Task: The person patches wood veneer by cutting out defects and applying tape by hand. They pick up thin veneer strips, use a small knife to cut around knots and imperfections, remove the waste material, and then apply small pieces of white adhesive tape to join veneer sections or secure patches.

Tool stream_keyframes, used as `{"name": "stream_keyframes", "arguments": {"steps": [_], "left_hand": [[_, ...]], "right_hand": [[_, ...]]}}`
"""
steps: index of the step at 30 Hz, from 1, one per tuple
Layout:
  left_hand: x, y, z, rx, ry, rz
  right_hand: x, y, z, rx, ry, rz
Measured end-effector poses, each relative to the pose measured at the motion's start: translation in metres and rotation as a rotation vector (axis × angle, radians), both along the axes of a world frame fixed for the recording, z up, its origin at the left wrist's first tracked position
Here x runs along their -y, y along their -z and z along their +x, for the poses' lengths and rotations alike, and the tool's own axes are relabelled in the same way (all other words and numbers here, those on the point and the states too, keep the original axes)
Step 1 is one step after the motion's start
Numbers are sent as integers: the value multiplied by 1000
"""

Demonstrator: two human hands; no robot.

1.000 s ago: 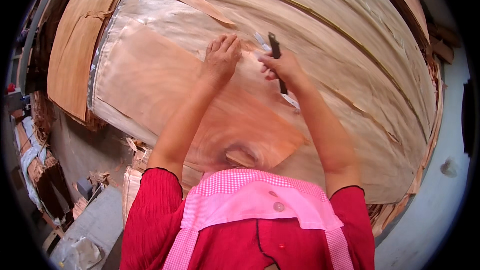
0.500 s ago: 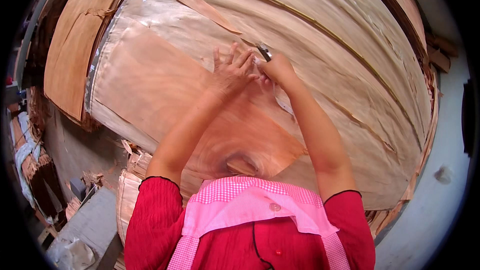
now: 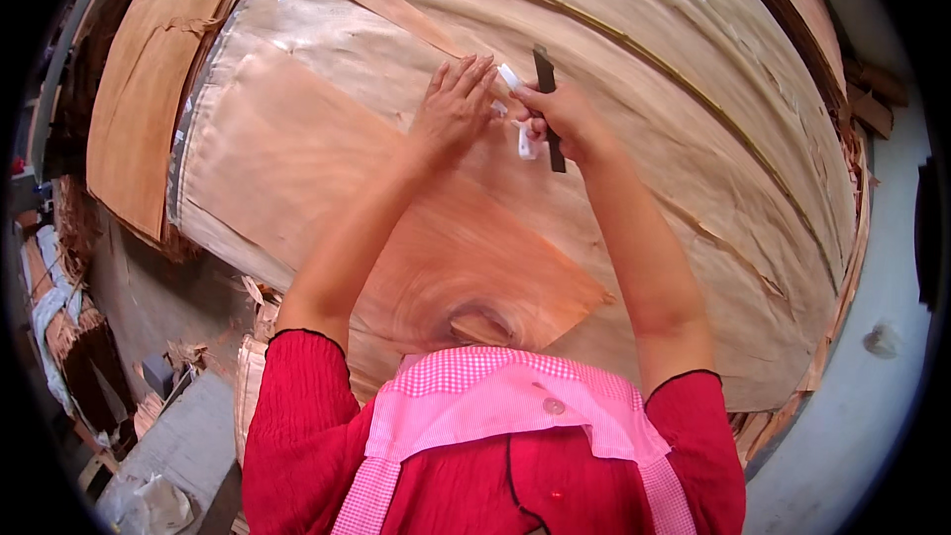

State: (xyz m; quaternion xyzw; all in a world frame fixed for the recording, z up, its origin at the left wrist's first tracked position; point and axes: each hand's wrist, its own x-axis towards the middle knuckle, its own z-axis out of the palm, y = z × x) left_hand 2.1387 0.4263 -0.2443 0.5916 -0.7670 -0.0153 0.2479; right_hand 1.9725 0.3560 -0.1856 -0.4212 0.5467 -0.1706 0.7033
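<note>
My left hand point(image 3: 455, 107) lies flat on the wood veneer, fingers stretched out, near the upper edge of a reddish veneer piece point(image 3: 327, 159). Just to its right, my right hand point(image 3: 570, 121) is closed round a flat black bar that looks like a utility knife point(image 3: 544, 69). White tape point(image 3: 526, 142) also hangs from the fingers of that hand, with another white end point(image 3: 509, 76) sticking up beside the thumb. A small white piece point(image 3: 499, 108) shows between the two hands. Beyond the left hand lies a loose, narrow veneer strip point(image 3: 401, 16).
Beneath everything spreads a large, wrinkled pale veneer sheet point(image 3: 713, 267). A long thin stick point(image 3: 584, 22) lies across its far part. The reddish piece has a dark-ringed hole point(image 3: 479, 327) near me. Stacked veneer point(image 3: 149, 89) stands at the left, above a grey block point(image 3: 183, 446).
My right hand has drawn slightly back from the left and turned, so the black tool now stands lengthwise and the white tape shows. My left hand's fingers have come closer together.
</note>
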Motion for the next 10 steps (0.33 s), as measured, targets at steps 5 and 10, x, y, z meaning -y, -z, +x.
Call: {"name": "stream_keyframes", "arguments": {"steps": [5,10], "left_hand": [[7,5,4,-76,15,102],[8,-7,3,-23,78,73]], "right_hand": [[-4,19,7,-10,96,125],[0,25,8,-37,73,140]]}}
